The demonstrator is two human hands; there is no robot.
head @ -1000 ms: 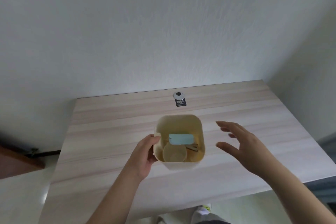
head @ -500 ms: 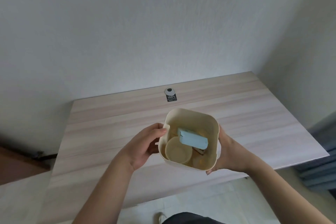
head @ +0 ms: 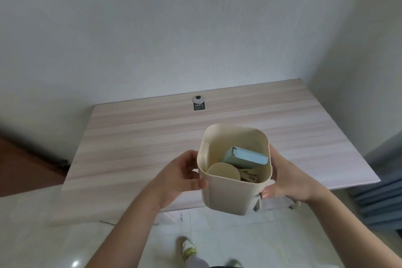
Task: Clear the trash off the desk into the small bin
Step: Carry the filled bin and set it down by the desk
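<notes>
A small cream bin (head: 230, 193) is lifted above the front edge of the light wooden desk (head: 141, 137), tilted toward me. My left hand (head: 180, 176) grips its left wall and my right hand (head: 285, 178) grips its right wall. Inside the bin lie a pale blue carton (head: 245, 158), a round tan disc (head: 223, 171) and some small wooden bits (head: 249, 177).
A grey cable grommet with a black sticker (head: 198, 102) sits at the desk's back edge by the white wall. Tiled floor (head: 217, 235) and my shoes (head: 189, 248) show below. A dark wooden piece (head: 26, 169) stands at left, grey-blue fabric (head: 378, 202) at right.
My right hand closed onto the bin's right side. Both hands then raised the bin off the desk and drew it toward me past the front edge.
</notes>
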